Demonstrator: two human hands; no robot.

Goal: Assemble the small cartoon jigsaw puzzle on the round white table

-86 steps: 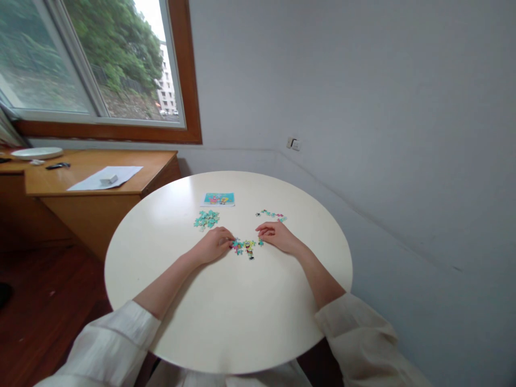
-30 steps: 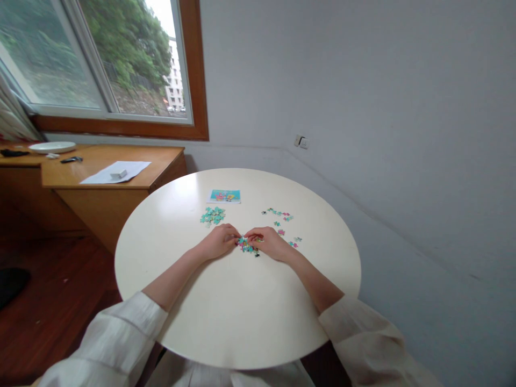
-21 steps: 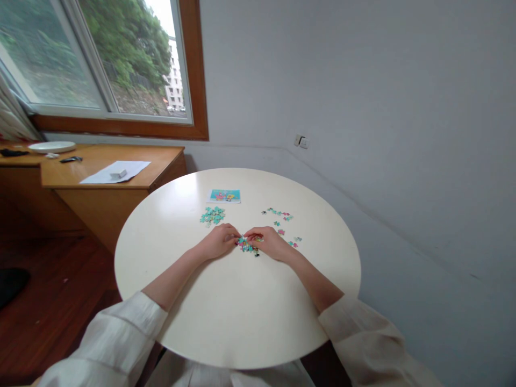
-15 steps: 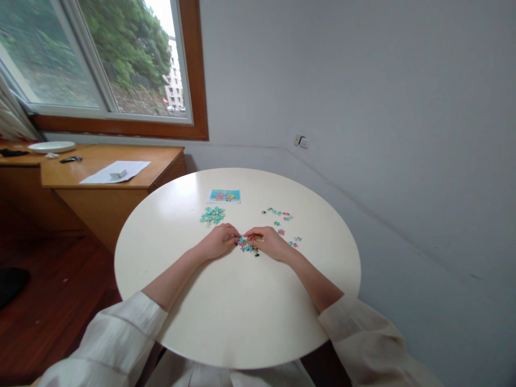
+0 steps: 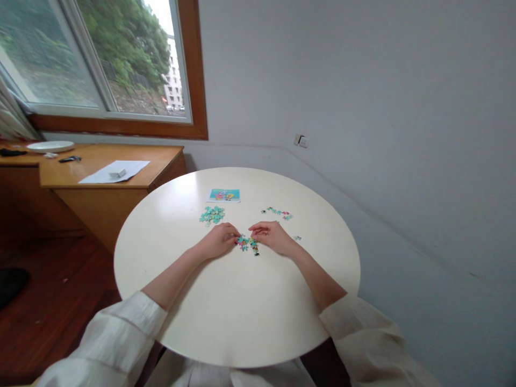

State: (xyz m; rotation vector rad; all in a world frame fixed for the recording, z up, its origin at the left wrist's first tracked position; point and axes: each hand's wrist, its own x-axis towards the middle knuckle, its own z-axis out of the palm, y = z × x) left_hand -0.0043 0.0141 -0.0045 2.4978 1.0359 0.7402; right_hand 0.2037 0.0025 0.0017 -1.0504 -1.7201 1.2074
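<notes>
On the round table, a small cluster of colourful jigsaw puzzle pieces (image 5: 244,243) lies between my hands. My left hand (image 5: 220,240) rests at the cluster's left edge, thumb and fingers closed on a puzzle piece there. My right hand (image 5: 274,238) is at the right side, its fingertips round a yellowish puzzle piece (image 5: 253,243); its fingers partly hide that piece. Beyond my left hand is a pile of turquoise puzzle pieces (image 5: 212,215). Several loose pieces (image 5: 278,212) lie in a curved row beyond my right hand, and another small piece (image 5: 297,237) is right of it.
A picture card (image 5: 224,195) with a turquoise cartoon scene lies toward the far side of the white round table (image 5: 237,317). To the left stands a wooden desk (image 5: 165,161) with a paper sheet (image 5: 137,167), a small white box (image 5: 117,173) and a white plate (image 5: 50,146).
My right hand has shifted slightly right and away from me, uncovering more of the cluster's right side and covering some loose pieces. My left hand stays nearly still.
</notes>
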